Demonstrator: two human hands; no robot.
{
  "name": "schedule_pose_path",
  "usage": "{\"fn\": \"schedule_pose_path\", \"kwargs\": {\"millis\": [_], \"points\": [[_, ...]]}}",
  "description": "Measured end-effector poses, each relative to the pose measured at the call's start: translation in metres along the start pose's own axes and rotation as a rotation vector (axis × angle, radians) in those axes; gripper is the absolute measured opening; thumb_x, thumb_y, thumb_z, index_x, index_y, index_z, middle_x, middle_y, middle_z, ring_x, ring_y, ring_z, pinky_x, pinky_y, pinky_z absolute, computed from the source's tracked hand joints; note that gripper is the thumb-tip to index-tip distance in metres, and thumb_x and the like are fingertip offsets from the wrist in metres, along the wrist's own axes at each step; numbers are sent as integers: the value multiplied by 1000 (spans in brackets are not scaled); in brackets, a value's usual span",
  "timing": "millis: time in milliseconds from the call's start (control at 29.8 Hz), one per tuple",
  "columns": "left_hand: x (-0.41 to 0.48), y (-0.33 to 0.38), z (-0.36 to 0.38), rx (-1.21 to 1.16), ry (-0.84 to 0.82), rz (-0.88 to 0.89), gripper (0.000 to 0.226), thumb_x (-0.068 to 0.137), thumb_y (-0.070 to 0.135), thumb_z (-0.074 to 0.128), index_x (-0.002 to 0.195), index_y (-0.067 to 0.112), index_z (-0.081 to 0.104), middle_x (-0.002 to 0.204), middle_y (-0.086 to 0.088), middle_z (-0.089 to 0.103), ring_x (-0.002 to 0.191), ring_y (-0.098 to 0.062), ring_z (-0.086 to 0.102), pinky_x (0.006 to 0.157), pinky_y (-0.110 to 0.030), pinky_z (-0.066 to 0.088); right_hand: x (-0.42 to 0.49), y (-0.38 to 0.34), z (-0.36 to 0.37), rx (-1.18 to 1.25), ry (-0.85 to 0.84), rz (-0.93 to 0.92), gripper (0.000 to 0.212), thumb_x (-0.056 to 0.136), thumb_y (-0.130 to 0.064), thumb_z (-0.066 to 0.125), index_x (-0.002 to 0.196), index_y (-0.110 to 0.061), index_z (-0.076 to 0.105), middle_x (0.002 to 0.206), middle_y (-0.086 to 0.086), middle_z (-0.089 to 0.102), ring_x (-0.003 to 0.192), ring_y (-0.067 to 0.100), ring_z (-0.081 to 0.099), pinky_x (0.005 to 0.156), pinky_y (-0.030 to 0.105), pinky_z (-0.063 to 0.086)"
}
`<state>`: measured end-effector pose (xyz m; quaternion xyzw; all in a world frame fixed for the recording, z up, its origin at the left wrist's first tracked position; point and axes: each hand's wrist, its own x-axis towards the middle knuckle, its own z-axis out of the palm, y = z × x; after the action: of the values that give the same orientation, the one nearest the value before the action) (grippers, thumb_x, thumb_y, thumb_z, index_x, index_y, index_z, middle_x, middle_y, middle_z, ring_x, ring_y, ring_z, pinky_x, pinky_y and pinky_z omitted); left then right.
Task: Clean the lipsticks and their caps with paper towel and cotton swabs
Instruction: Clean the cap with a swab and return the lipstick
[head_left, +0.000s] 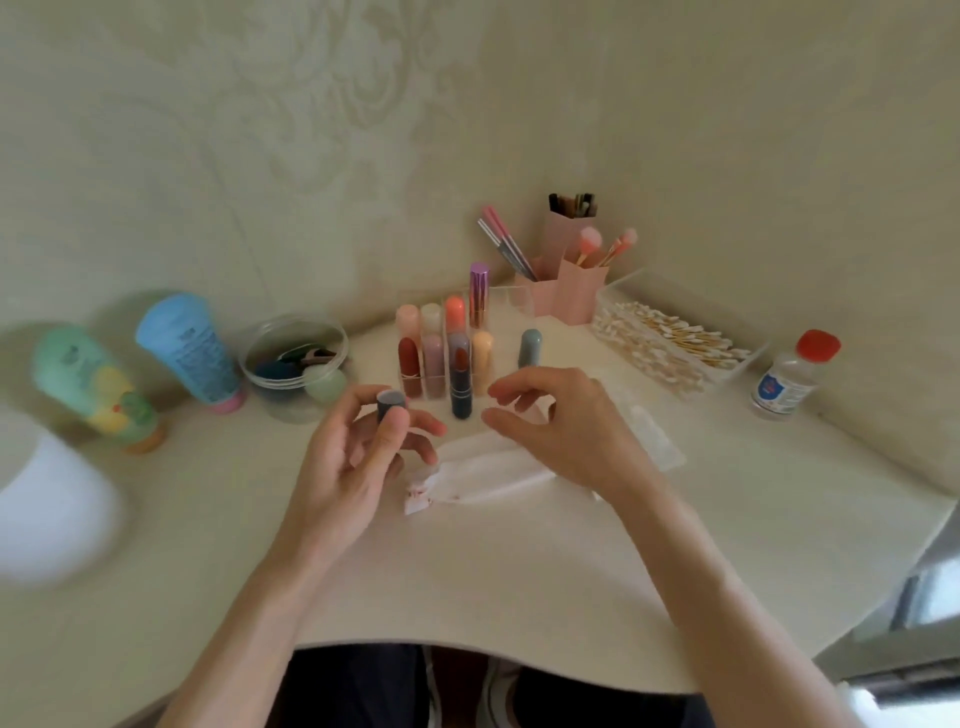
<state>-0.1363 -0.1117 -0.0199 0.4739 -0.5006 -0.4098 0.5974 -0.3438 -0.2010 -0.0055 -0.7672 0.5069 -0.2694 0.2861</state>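
The left hand (358, 452) is turned palm up and pinches a dark grey cap (390, 405) between the thumb and curled fingers, just left of the uncapped lipstick (460, 384). That lipstick stands upright on the cream table (519, 597), its red-brown bullet showing above a dark blue tube. The right hand (561, 431) holds nothing; its fingers are loosely bent and spread, with the fingertips just right of the uncapped lipstick and apart from it. In front of the lipstick, between the hands and partly under the right one, lies a folded white paper towel (488, 475) with red smears at its left end. Right behind the lipstick is a clear organiser (415, 388) of capped lipsticks in red, pink, peach and orange, and a metallic purple lipstick (479, 293) rises at its back. Behind and to the right of the uncapped lipstick a grey-blue capped lipstick (530, 348) stands alone. Farther right is a clear tray (753, 358) of cotton swabs (670, 343), and beyond it a small clear bottle (792, 379) with a red cap. A pink brush holder (571, 291) stands well behind and to the right. Left of the lipstick is a round clear tub (293, 364), then a blue tube (189, 353) and, farthest left, a blurred green tube (93, 384)
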Motion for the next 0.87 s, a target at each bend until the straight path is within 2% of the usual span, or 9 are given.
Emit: {"fn": "schedule_pose_path", "kwargs": {"millis": [101, 201, 369, 436, 536, 603, 670, 737, 871], "points": [[-3, 5, 0, -56, -44, -22, 18, 95, 14, 62, 106, 7, 50, 92, -18, 75, 74, -25, 69, 70, -18, 53, 5, -16, 20, -153, 4, 49, 35, 91, -47, 78, 119, -28, 72, 107, -15, 70, 96, 7, 66, 79, 22, 52], [-5, 4, -2, -75, -38, -20, 15, 102, 12, 56, 111, -1, 53, 93, -20, 72, 74, -22, 67, 69, -17, 52, 11, -22, 31, -206, 22, 121, 36, 89, -50, 78, 115, -25, 71, 99, -10, 69, 88, 14, 67, 79, 31, 55], [-5, 0, -4, -87, 17, -60, 22, 101, 27, 53, 102, 5, 56, 83, 0, 56, 77, -15, 59, 77, -24, 56, 12, -25, 37, -200, 60, 119, 29, 90, -48, 77, 109, -26, 72, 98, -8, 72, 88, 20, 68, 80, 39, 57], [-4, 0, -4, -72, 9, -77, 18, 97, 29, 57, 99, 11, 53, 80, 1, 51, 76, -15, 54, 74, -24, 51, 11, -25, 40, -217, 80, 76, 26, 91, -45, 76, 109, -26, 72, 98, -8, 71, 87, 19, 67, 77, 37, 56], [-4, 3, -4, -36, 43, -78, 28, 90, 32, 68, 102, 10, 57, 81, -5, 50, 75, -17, 51, 69, -24, 48, 4, -27, 40, -72, 103, 9, 19, 88, -40, 80, 102, -30, 74, 91, -18, 67, 84, 4, 62, 69, 16, 46], [-3, 7, -4, -33, 95, -95, 30, 87, 32, 71, 112, 16, 66, 81, -8, 48, 72, -18, 51, 61, -23, 48, -1, -26, 41, 56, 84, -68, 17, 84, -35, 83, 99, -32, 75, 88, -21, 71, 88, 0, 66, 68, 11, 44], [-3, 9, -4, 5, 102, -92, 31, 90, 31, 71, 120, 26, 71, 79, -9, 49, 70, -18, 52, 59, -26, 48, -5, -25, 43, 119, 32, -172, 16, 84, -33, 81, 100, -35, 77, 88, -22, 73, 91, 3, 68, 70, 11, 44], [-3, 9, -4, -9, 97, -98, 33, 90, 32, 71, 123, 31, 72, 77, -3, 58, 71, -15, 55, 62, -28, 47, -7, -24, 44, 127, -4, -264, 17, 86, -35, 78, 103, -36, 78, 90, -22, 74, 91, 9, 70, 71, 14, 44], [-5, 10, -1, -29, 140, -128, 25, 91, 28, 70, 115, 25, 77, 81, 9, 76, 70, -2, 65, 56, -19, 50, -8, -20, 44, 85, -38, -362, 18, 92, -37, 72, 109, -35, 78, 92, -19, 74, 89, 14, 68, 73, 21, 46]]}}
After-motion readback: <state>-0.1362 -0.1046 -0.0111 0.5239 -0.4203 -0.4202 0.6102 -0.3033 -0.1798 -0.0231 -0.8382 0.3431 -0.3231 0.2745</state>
